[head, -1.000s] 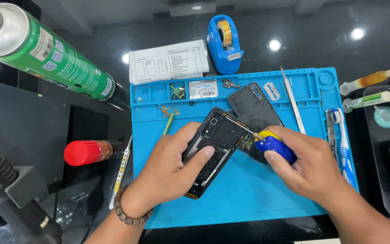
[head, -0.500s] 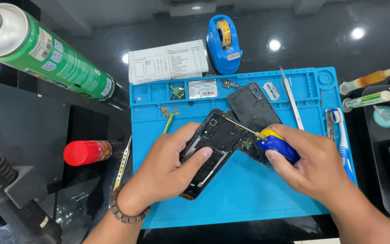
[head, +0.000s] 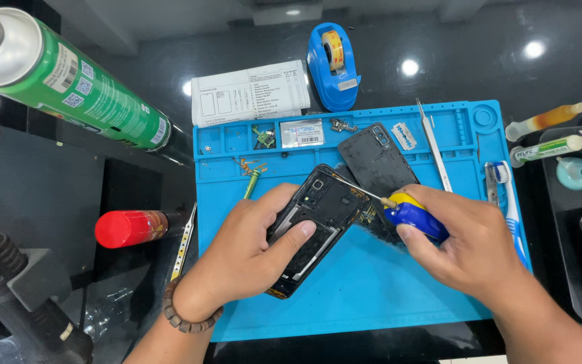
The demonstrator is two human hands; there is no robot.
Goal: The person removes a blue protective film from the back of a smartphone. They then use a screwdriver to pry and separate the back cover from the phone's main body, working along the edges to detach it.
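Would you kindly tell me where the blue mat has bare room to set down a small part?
The blue mat is bare along its near edge, between the left hand and right hand. Its far tray compartments are crowded.

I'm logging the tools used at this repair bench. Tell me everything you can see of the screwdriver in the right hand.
The screwdriver has a stubby blue handle with a yellow collar, plastic by the look of it, and a thin bright metal shaft. It lies at a shallow slant, the shaft running up and left. The right hand wraps the handle, thumb beneath it. The tip rests at the upper edge of the opened phone, which the left hand steadies over the blue mat. The tip's shape is too small to tell.
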